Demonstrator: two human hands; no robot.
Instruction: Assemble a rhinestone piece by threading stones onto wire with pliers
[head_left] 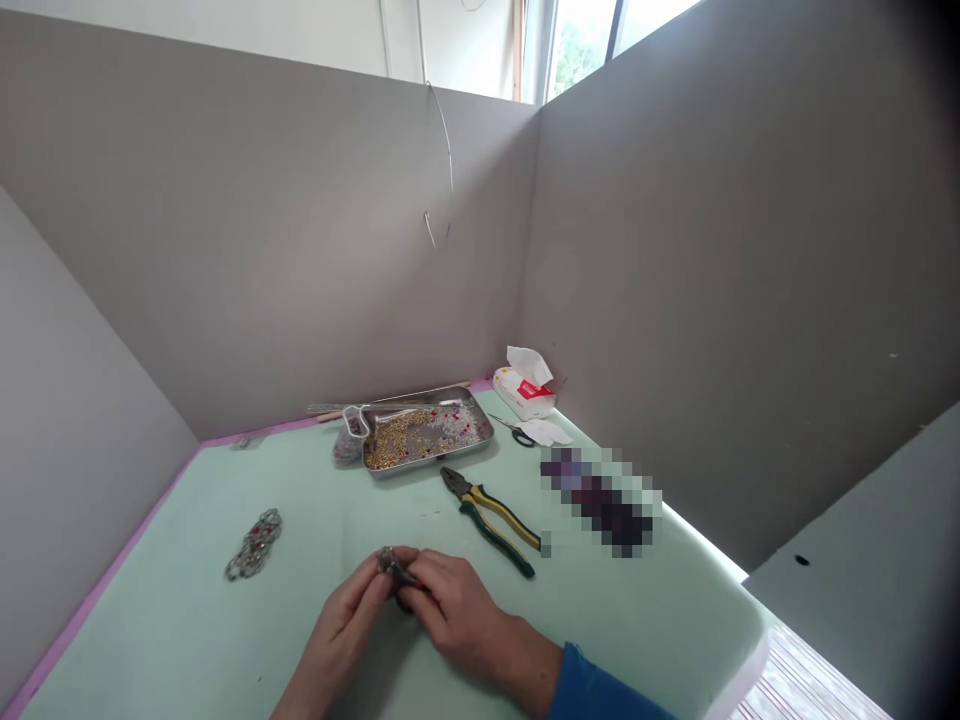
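Observation:
My right hand (469,612) is closed around a small dark pliers (405,577) with a bit of red at the handle. The jaws point left and meet a small silvery beaded wire piece (385,558) pinched in the fingers of my left hand (346,617). Both hands are close together low in the middle, over the pale green table (180,610). The fingers hide most of the small tool and part of the wire piece. Just beyond my right hand lie larger combination pliers (480,500) with green and yellow handles. A bundle of beaded wire loops (256,545) rests to the left.
At the back is a metal tray (484,420) of gold, clear and red beads, with a bag (347,445) against its left end. Scissors (523,437) and a tissue pack (523,395) are to its right. A blurred-out dark object (600,500) lies nearer. Grey partitions (337,250) enclose the table.

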